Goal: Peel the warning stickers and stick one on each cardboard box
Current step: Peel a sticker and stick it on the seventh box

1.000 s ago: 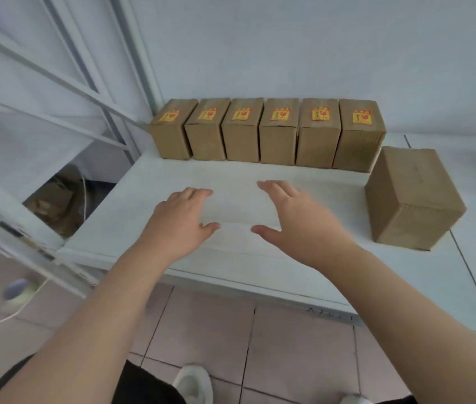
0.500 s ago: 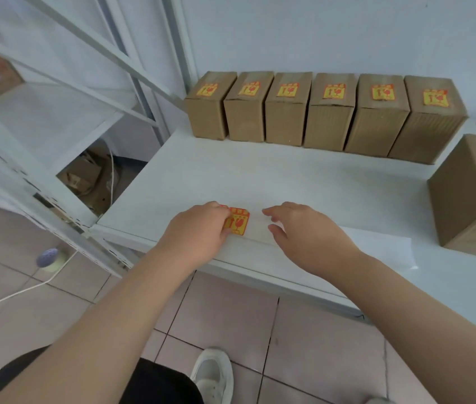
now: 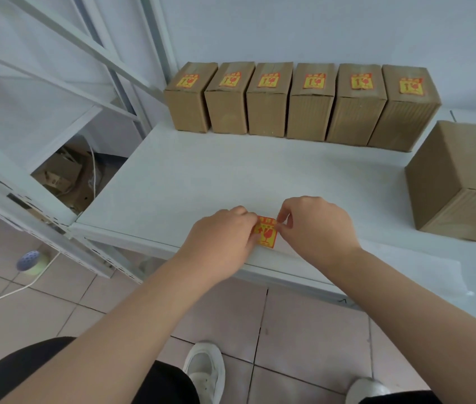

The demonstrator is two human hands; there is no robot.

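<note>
Step in hand: peeling. Sticker (image 3: pixel 266 233) lies at the bench (image 3: pixel 201 176) front edge; left hand (image 3: pixel 222 237) fingers pin it, right hand (image 3: pixel 314 225) fingers pinch its corner. Next: lift it, apply to the bare box (image 3: pixel 458 182).

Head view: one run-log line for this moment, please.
phase: peeling | left hand: steadies sticker | right hand: pinches sticker's corner | row of six boxes: labelled | big box: unlabelled

You have seven cardboard boxes on the counter (image 3: pixel 201 176): six in the far row (image 3: pixel 300 100) and one box alone on the right (image 3: pixel 458 182). You can count seven warning stickers: six on the row (image 3: pixel 314 81), one sticker between your hands (image 3: pixel 266 236). Two hands are in view.
</note>
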